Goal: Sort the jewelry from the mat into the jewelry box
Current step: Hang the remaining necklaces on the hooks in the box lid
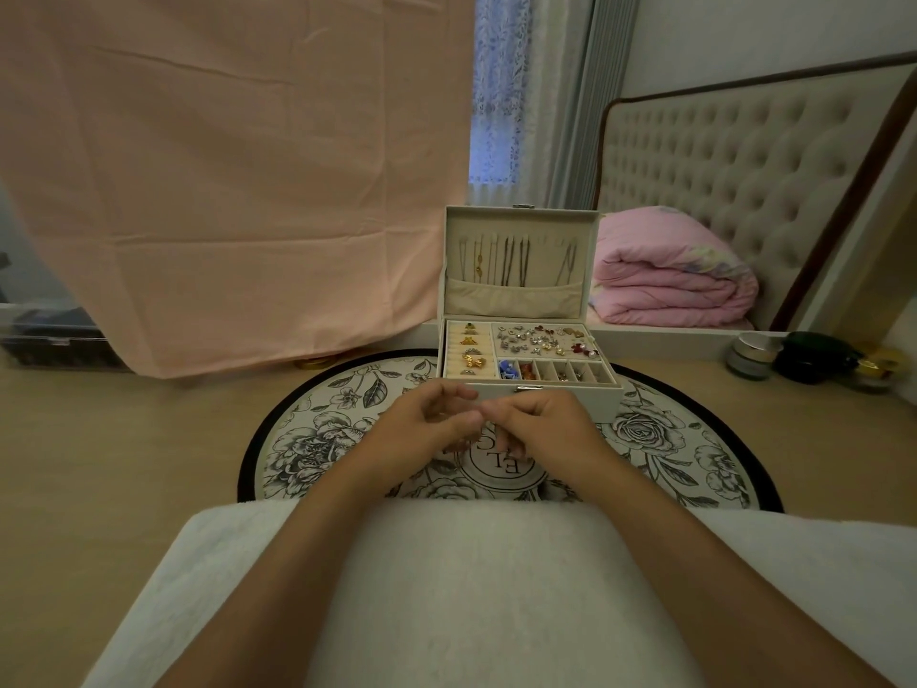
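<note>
An open cream jewelry box [603, 404] stands on the far half of a round floral mat [317, 439]. Its raised lid [521, 223] holds several hanging necklaces [506, 260]. Rings [469, 350] fill the left column, earrings [541, 337] lie in the large tray, and narrow compartments [560, 372] run along the front. My left hand [422, 429] and my right hand [546, 424] meet just before the box's front wall, fingers curled, fingertips touching. Anything held between them is hidden. No loose jewelry shows on the mat.
A white towel [471, 588] covers my lap below the mat. Several small jars [749, 357] and a dark green pot [814, 357] stand at the right. Behind are a folded pink blanket [670, 275] and a hanging pink sheet [223, 191].
</note>
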Tool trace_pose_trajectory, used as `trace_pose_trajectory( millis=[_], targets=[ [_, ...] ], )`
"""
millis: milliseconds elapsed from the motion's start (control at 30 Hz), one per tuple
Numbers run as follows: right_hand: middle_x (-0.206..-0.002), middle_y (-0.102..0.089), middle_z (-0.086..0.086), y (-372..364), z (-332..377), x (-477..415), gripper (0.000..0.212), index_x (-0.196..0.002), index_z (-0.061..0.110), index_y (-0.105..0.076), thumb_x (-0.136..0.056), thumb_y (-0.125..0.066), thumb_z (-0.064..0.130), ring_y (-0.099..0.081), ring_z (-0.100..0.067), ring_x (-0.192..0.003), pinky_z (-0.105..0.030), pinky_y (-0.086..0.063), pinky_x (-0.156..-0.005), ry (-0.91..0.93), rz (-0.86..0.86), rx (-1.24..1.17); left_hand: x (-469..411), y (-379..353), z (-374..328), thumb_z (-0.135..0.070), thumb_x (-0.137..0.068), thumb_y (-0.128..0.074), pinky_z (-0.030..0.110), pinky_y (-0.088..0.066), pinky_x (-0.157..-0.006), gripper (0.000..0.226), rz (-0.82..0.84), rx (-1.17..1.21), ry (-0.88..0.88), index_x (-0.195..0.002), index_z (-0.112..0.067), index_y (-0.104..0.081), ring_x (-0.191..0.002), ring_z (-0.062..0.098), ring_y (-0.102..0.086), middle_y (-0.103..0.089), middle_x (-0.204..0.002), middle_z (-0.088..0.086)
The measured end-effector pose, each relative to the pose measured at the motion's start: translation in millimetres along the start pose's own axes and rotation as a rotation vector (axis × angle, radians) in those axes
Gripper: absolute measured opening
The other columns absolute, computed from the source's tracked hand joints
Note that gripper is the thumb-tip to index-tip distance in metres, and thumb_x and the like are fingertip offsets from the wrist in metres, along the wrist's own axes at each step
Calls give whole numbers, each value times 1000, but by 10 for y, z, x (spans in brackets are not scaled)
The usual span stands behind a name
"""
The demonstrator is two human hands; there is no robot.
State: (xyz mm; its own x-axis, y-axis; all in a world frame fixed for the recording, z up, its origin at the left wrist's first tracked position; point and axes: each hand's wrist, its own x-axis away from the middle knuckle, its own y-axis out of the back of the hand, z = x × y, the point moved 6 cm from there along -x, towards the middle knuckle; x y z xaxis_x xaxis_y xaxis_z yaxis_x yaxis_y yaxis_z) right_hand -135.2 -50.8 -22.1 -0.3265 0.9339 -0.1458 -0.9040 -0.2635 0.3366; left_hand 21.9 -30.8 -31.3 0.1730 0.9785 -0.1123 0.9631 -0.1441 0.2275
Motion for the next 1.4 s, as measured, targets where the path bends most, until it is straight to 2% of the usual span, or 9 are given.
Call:
trace_pose_trajectory(
  millis=[233, 400, 600, 733, 867, 933, 1067, 1267, 1400],
  targets=[
    [-73, -74, 5, 148, -3, 1, 20, -85, 22, -80, -96, -65, 32, -60, -8, -62, -27, -55, -67, 14, -115, -3, 40, 34, 8, -10, -90, -69, 18, -55, -72, 10, 24, -170, 41, -98, -14, -75, -70, 9, -65, -72, -77, -3],
    [-73, -74, -2, 173, 23, 5, 35, -72, 8, -73, -89, -72, 38, -71, -11, -78, -20, -50, -72, 35, -146, 127, 29, -9, 17, -18, -99, -53, 34, -50, -73, 29, 68, -283, 43, -98, -36, -75, -67, 20, -49, -53, -71, 5],
    [-54, -60, 0, 79, 118, 23, 53, -53, 16, -55, -101, -53, 39, -67, -22, -70, -41, -50, -95, -27, 55, -121, 21, -59, -177, 14, -64, -35, 32, -48, -72, 38, -25, 76, 176, -44, -13, -54, -62, 21, -53, -53, -66, 8],
    [-51, -42, -3, 97, 169, 86, 40, -60, 15, -52, -89, -58, 42, -41, -20, -47, -34, -50, -62, -56, 250, -296, 35, 9, -327, 1, -85, -27, 30, -40, -56, 27, 13, 514, 99, -64, -11, -40, -55, 20, -41, -41, -62, 5],
    [-49, -45, -3, 248, 206, 60, 40, -53, 13, -55, -87, -57, 33, -43, -18, -48, -43, -57, -80, -2, 202, -336, 14, 238, -411, -18, -85, -36, 26, -15, -46, 25, -13, 651, 2, -61, -17, -39, -47, 12, -20, -26, -57, -3],
    [-52, -42, -5, 320, 235, 42, 38, -55, 11, -48, -87, -56, 29, -38, -18, -48, -43, -57, -73, 7, 197, -429, -8, 344, -490, -24, -89, -42, 25, -10, -45, 28, -28, 645, -33, -62, -19, -42, -43, 9, -17, -22, -53, -7],
    [-59, -40, -2, 489, 265, -9, 26, -69, 10, -62, -86, -58, 29, -29, -13, -46, -26, -32, -45, -1, 158, -484, -5, 467, -583, -31, -92, -52, 23, -10, -42, 22, -66, 607, -31, -73, -19, -54, -38, 5, -17, -20, -45, -11],
    [-53, -42, 1, 651, 357, -55, 41, -58, 16, -56, -96, -64, 32, -31, -12, -45, -24, -27, -47, -18, 7, 68, -32, 586, -674, -32, -98, -48, 20, -11, -40, 30, -153, 786, -39, -72, -21, -54, -37, 4, -18, -22, -48, -10],
    [-54, -37, 1, 708, 388, -61, 38, -63, 14, -57, -100, -57, 24, -33, -13, -45, -31, -41, -52, -65, -6, -20, -46, 607, -717, -33, -92, -54, 17, -22, -37, 23, -175, 1045, -27, -73, -21, -50, -38, 5, -27, -32, -51, -10]
  ],
)
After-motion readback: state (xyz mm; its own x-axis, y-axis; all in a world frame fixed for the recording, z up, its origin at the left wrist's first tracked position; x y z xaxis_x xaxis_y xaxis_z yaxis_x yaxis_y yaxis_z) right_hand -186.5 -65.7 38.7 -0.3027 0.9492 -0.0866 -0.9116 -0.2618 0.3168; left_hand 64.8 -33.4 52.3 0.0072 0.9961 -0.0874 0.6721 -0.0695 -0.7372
